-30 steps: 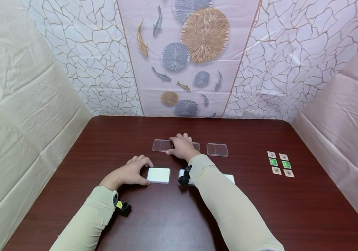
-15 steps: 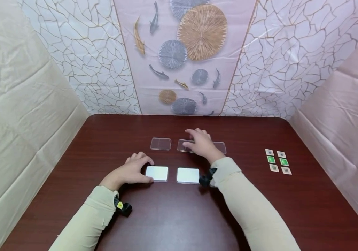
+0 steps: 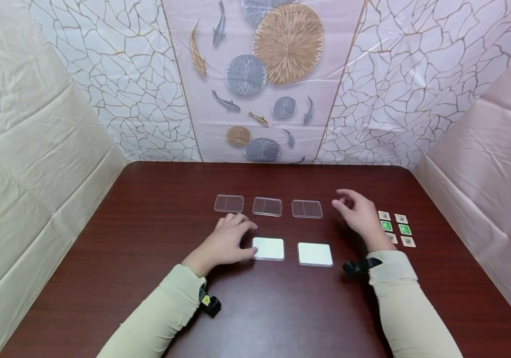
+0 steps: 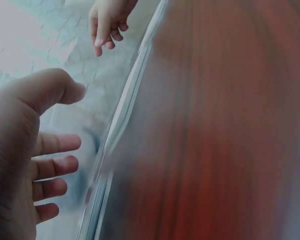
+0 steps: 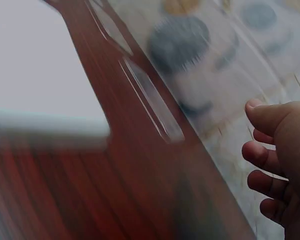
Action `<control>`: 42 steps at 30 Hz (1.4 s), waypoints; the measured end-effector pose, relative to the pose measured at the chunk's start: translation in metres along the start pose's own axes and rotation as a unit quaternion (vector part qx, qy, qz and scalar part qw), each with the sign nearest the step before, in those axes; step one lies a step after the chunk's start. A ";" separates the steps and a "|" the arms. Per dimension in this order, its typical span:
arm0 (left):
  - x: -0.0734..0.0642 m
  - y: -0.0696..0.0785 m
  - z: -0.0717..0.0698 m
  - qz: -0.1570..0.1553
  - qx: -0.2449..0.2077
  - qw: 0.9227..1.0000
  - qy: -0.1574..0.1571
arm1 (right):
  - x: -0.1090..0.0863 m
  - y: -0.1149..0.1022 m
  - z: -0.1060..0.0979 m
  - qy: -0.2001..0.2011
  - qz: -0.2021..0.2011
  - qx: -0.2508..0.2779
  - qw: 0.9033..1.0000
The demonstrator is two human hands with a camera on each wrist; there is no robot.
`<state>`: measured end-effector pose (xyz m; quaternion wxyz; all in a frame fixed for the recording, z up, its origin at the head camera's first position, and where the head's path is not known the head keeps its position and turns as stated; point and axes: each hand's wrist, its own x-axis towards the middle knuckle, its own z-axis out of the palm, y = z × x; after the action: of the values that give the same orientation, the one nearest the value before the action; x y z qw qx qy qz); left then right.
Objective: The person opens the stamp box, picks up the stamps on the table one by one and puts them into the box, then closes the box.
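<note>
In the head view my left hand (image 3: 225, 242) is beside a white-topped flat rectangular box (image 3: 268, 248), its thumb tip at the box's left edge; whether it touches I cannot tell. A second such box (image 3: 315, 254) lies to the right. The left wrist view shows that hand's fingers (image 4: 60, 142) relaxed, with nothing between them. My right hand (image 3: 359, 215) hovers over the table's right side with loosely bent, empty fingers. Nearest to it are small square tiles (image 3: 405, 229), some green and some pale with prints, partly covered by the hand.
Three clear flat rectangular cases (image 3: 229, 203) lie in a row along the back of the dark red-brown table (image 3: 278, 313). Behind the table's far edge hangs a patterned cloth (image 3: 143, 84), with pale cloth walls on both sides.
My right hand has moved from the clear cases rightward to near the tiles. My left hand has shifted right from the leftmost white box, now out of sight, to the middle one.
</note>
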<state>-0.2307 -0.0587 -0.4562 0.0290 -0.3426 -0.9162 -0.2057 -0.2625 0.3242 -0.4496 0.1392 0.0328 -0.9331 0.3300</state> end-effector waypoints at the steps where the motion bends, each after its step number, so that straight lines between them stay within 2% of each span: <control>1: 0.004 0.005 0.003 0.005 0.004 1.000 0.000 | -0.003 0.007 -0.005 0.012 0.010 -0.003 1.000; 5: 0.019 0.024 0.016 0.017 0.014 1.000 -0.003 | -0.014 0.034 -0.022 0.069 0.061 -0.006 0.996; 9: 0.030 0.038 0.027 0.013 0.027 0.999 -0.017 | -0.021 0.055 -0.035 0.107 0.118 -0.010 0.987; 11: 0.035 0.045 0.031 0.008 0.030 0.999 -0.021 | -0.024 0.065 -0.039 0.116 0.125 -0.028 0.985; 17: 0.044 0.062 0.043 0.009 0.040 0.999 -0.030 | -0.033 0.083 -0.046 0.104 0.137 -0.101 0.980; 26: 0.050 0.076 0.054 0.010 0.056 0.998 -0.042 | -0.034 0.084 -0.044 0.055 0.154 -0.162 0.973; 34: 0.050 0.081 0.061 0.017 0.087 0.996 -0.024 | -0.032 0.085 -0.042 0.045 0.159 -0.176 0.971; 42: 0.047 0.077 0.064 0.033 0.088 0.996 -0.001 | -0.031 0.077 -0.035 0.039 0.143 -0.212 0.966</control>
<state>-0.2116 0.0485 -0.4781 0.0648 -0.3687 -0.9191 -0.1227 -0.2363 0.4058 -0.4789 0.1310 -0.1441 -0.9705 0.1423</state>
